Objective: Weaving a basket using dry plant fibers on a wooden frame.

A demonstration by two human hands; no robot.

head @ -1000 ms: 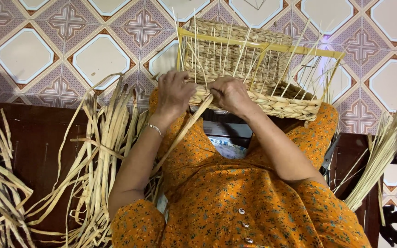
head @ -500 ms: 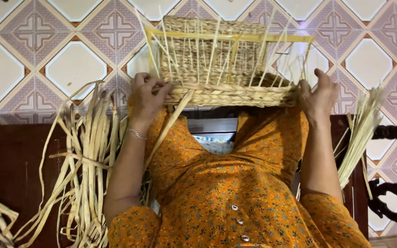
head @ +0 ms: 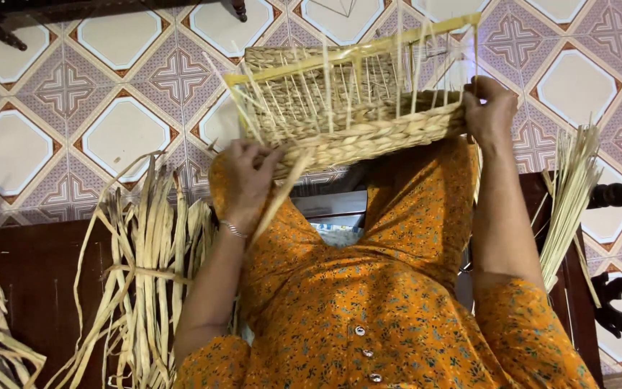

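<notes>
A patterned tile floor (head: pixel 120 137) fills the far side. Over the knees sits a half-woven basket (head: pixel 347 119) — both hands clamped on it: left hand (head: pixel 246 180) at its left corner, right hand (head: pixel 489 112) at its right end. Dried reed strips (head: pixel 145 266) lie left.

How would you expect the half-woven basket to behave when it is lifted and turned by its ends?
The half-woven basket probably holds its shape: its woven band looks tight, and the left hand and right hand carry it by opposite ends without visible sag. It seems light for its size. The thin upright stakes stand loose, so they would likely flex or snag.
</notes>
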